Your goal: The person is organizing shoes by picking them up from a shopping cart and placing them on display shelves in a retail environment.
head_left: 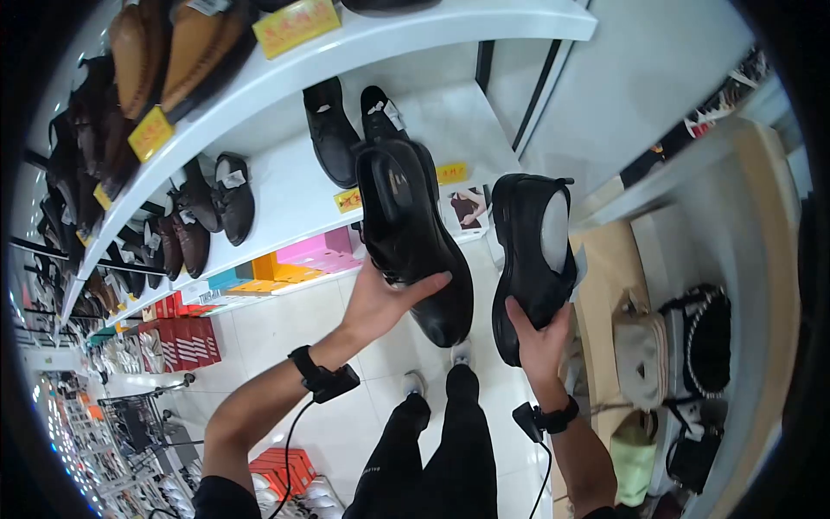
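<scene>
Clearly both hands are busy just in front of the white shelf. The left hand is wrapped around the heel end of the left shoe, thumb across the side and fingers behind it, so the shoe stands toe-up, overlapping the shelf's front edge. The right hand is closed around the lower end of the right shoe, which is held upright just to the right of the shelf, apart from the other shoe. A pale insert fills its opening.

Both shoes are black and smooth, probably leather or something like it. I would judge them fairly light, stiff in the sole and softer in the upper, with a slightly slick surface. The heel and the narrow waist of the sole look like the firmest places to take hold; squeezing the upper could crease it.

On the shelf itself sit a black pair and a yellow price tag at its front edge.
</scene>
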{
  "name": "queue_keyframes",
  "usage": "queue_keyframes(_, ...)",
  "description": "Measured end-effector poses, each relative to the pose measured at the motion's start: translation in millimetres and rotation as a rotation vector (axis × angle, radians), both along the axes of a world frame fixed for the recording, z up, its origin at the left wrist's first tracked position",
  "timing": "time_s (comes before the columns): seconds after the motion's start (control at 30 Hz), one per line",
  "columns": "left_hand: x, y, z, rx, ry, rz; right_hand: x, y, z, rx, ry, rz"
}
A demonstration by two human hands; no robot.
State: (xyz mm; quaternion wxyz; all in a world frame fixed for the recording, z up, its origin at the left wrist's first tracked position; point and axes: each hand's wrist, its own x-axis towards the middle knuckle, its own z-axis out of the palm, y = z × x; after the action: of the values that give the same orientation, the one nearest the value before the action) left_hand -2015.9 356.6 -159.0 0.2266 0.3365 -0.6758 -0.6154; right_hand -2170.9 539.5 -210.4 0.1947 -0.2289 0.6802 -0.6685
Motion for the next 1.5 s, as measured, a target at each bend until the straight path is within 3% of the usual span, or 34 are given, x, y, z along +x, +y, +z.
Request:
queue_keyframes(0.13,-36.9,-44.8,-23.4,-0.094,0.074,0.053,-37.8,-53.3,-31.7,0.160,0.179,0.009)
queue_keyframes(0.17,-44.5,-56.9,-27.2,-0.060,0.112,0.060,-49.9,-75.2,-48.4,-0.028,0.324,-0.004)
queue_keyframes(0.2,-55.2,-69.0,-28.8,-0.030,0.150,0.064,-58.0,-93.2,-39.3,-0.128,0.237,0.117)
queue_keyframes(0.3,-86.4,-94.1,-27.2,-0.009,0.260,0.155,-80.0,-136.7,-45.0,-0.191,0.173,0.107)
queue_keyframes(0.37,-103.6,-112.7,-41.6,-0.057,0.317,0.168,-93.4,-153.0,-44.6,-0.041,0.260,0.103)
queue_keyframes(0.6,-136.2,-158.0,-64.3,-0.283,0.325,0.141,-134.4,-217.3,-61.7,0.043,0.304,0.133)
queue_keyframes(0.67,-142.5,-163.9,-64.3,-0.397,0.296,0.118,-144.7,-229.9,-68.3,0.211,0.393,0.122)
queue_keyframes(0.87,-166.4,-191.4,-82.1,-0.502,0.269,0.209,-159.1,-249.8,-99.1,0.282,0.533,0.077)
queue_keyframes(0.97,-177.2,-195.1,-88.2,-0.378,0.367,0.219,-158.8,-254.5,-105.6,0.350,0.613,0.044)
queue_keyframes(1.03,-178.8,-195.5,-94.1,-0.500,0.341,0.295,-157.1,-256.1,-109.1,0.404,0.691,0.023)
queue_keyframes(1.5,-194.9,-214.4,-113.3,-0.511,0.218,0.309,-158.1,-266.1,-103.5,0.496,0.708,0.093)
